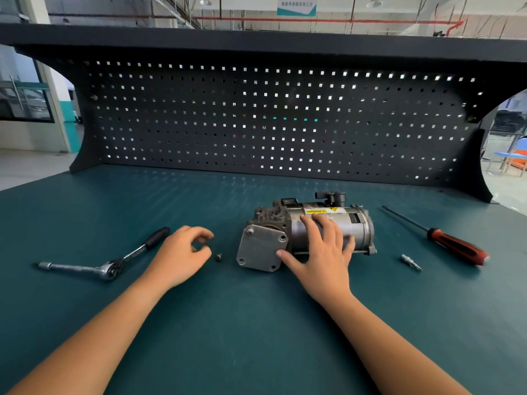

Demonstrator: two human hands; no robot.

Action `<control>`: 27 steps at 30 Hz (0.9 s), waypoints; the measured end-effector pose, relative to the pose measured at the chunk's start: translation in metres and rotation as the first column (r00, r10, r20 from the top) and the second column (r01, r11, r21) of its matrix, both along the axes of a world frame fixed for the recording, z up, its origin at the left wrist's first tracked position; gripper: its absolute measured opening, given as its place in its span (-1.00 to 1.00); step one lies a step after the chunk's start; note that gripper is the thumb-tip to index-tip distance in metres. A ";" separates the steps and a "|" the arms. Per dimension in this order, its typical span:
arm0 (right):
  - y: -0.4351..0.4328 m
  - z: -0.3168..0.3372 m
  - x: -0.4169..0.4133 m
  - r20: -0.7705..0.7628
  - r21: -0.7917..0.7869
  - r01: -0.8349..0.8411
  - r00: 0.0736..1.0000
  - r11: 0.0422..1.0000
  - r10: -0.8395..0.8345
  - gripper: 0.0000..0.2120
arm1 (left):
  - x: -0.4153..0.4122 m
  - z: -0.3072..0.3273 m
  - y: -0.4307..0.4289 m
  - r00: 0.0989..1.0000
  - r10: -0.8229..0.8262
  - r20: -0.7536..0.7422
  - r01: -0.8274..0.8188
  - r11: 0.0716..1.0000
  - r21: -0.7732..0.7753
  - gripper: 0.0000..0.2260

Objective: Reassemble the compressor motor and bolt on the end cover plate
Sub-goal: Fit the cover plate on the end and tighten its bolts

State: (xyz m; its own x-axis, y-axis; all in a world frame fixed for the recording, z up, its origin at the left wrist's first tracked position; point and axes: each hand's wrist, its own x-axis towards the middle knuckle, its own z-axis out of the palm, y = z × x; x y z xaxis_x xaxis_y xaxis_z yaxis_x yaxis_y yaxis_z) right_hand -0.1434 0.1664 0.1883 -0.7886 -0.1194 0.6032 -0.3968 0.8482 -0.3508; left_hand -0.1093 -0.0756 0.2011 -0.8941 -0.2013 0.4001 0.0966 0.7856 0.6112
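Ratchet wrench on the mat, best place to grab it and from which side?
Grip the black handle of the ratchet wrench, from above. It lies flat, handle end nearest the left hand; the head end carries an extension, making an awkward L.

Single head view, wide-angle, looks forward and down over bench top [256,323], near, toward pegboard [273,118].

We note dull cast metal on the end cover plate [261,250], brushed metal on the motor body [322,229], probably rubber matting on the surface [256,323].
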 end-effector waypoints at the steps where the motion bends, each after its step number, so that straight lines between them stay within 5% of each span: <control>1: 0.000 0.000 0.000 0.001 0.001 0.001 1.000 1.000 -0.001 -0.29 | -0.002 0.000 0.002 0.999 -0.041 0.010 0.042 0.998 -0.055 -0.77; 5: -0.002 0.002 0.001 0.008 0.006 0.002 1.000 1.000 -0.002 -0.30 | -0.014 -0.003 0.013 0.969 -0.115 0.218 0.196 0.894 -0.403 -0.71; 9: -0.001 0.002 0.001 0.013 0.022 0.002 1.000 1.000 -0.003 -0.30 | -0.015 -0.004 0.017 0.976 -0.008 0.219 0.117 0.864 -0.490 -0.83; 11: 0.000 0.002 0.001 0.013 0.027 0.002 1.000 1.000 -0.003 -0.30 | -0.011 -0.005 0.017 0.985 -0.031 0.171 0.099 0.909 -0.405 -0.86; 13: 0.001 0.002 0.001 0.011 0.029 0.003 1.000 1.000 -0.003 -0.30 | -0.006 -0.003 0.020 0.985 -0.097 0.146 0.113 0.988 -0.104 -0.83; 16: 0.001 0.002 0.001 0.010 0.026 0.004 1.000 1.000 -0.004 -0.30 | 0.004 0.003 0.027 0.945 -0.279 0.172 0.212 0.920 0.329 -0.94; 23: 0.001 0.003 0.001 -0.097 0.036 -0.013 0.995 0.999 0.016 -0.28 | -0.001 0.002 0.047 0.958 -0.226 0.179 0.177 0.952 0.251 -0.83; 27: 0.001 0.004 0.002 -0.045 0.148 -0.066 0.996 0.987 0.074 -0.01 | -0.001 -0.001 0.050 0.958 -0.234 0.165 0.163 0.921 0.354 -0.80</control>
State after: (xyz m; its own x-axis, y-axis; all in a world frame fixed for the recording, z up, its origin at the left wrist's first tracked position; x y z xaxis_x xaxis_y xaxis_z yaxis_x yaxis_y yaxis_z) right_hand -0.1410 0.1673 0.1922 -0.7443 -0.2633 0.6137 -0.4709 0.8585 -0.2028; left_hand -0.1106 -0.0252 0.2002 -0.9836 -0.1015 0.1493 0.0775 0.5096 0.8569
